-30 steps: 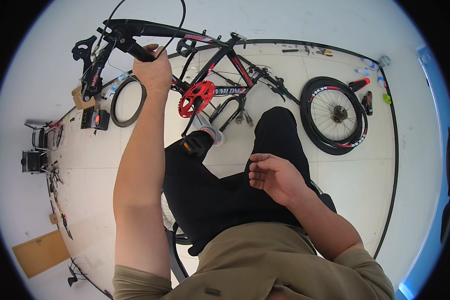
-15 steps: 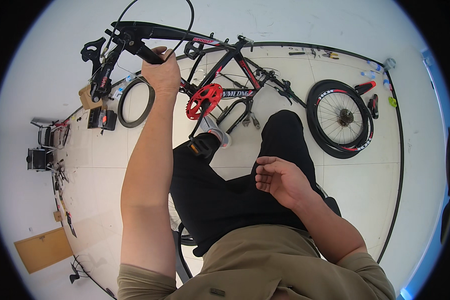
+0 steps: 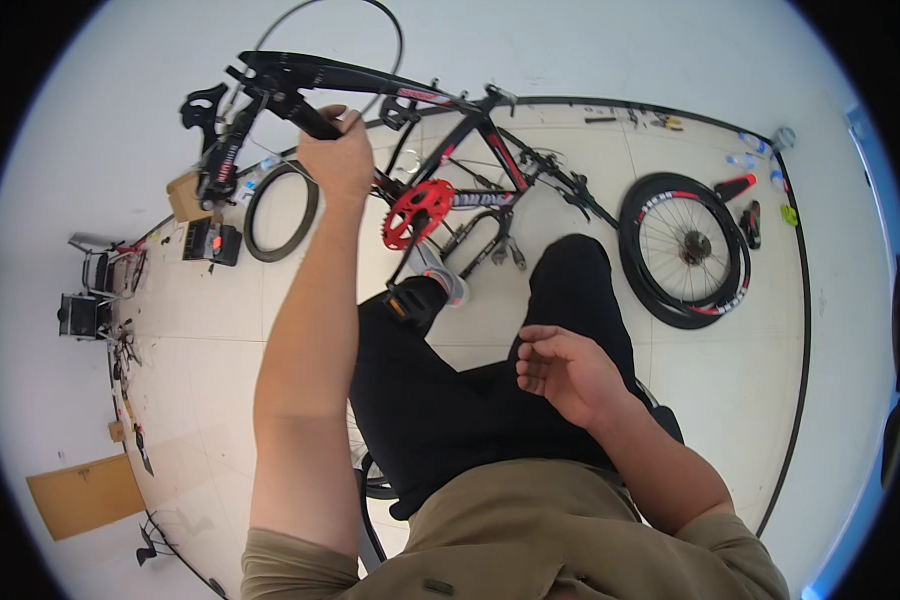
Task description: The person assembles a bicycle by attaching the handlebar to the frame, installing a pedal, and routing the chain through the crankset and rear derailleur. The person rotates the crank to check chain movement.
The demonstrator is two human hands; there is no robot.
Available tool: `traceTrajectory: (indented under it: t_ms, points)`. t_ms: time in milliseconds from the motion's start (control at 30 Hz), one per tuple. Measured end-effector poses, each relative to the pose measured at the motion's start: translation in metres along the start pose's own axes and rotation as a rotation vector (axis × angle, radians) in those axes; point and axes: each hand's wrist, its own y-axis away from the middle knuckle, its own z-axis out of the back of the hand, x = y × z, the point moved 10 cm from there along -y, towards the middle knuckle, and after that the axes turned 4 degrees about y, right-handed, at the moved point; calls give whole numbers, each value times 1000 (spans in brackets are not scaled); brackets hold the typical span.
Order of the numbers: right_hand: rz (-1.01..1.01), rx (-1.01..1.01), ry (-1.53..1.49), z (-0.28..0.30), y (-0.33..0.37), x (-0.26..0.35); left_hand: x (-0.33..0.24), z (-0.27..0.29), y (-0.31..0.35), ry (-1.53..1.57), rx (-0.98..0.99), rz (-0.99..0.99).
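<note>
A black bicycle frame with red and white markings stands tilted before me. My left hand, arm stretched out, is closed round a tube near its front end; part of the grip is hidden. A red chainring sits low on the frame, and a crank runs down to a pedal beside my left leg. Cables and a black-and-red front part hang left of my hand. My right hand hovers over my right thigh, fingers loosely curled and apart from the thumb, holding nothing.
A wheel with a cassette lies on the floor at the right, near a red-and-black saddle. Pliers and other tools lie along the far wall. At the left are a loose tyre and a toolbox.
The whole view has shifted slightly down and to the right. My left hand keeps its grip on the frame, and my right hand stays over my thigh.
</note>
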Motion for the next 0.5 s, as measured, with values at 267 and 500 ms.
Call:
traceTrajectory:
  t_ms: [267,500]
  points:
    - [5,2,-8,-1,-2,-3,-16,-6,9,-8,24,43]
    - [13,24,-6,-6,-3,-2,-16,-1,4,-108,16,-7]
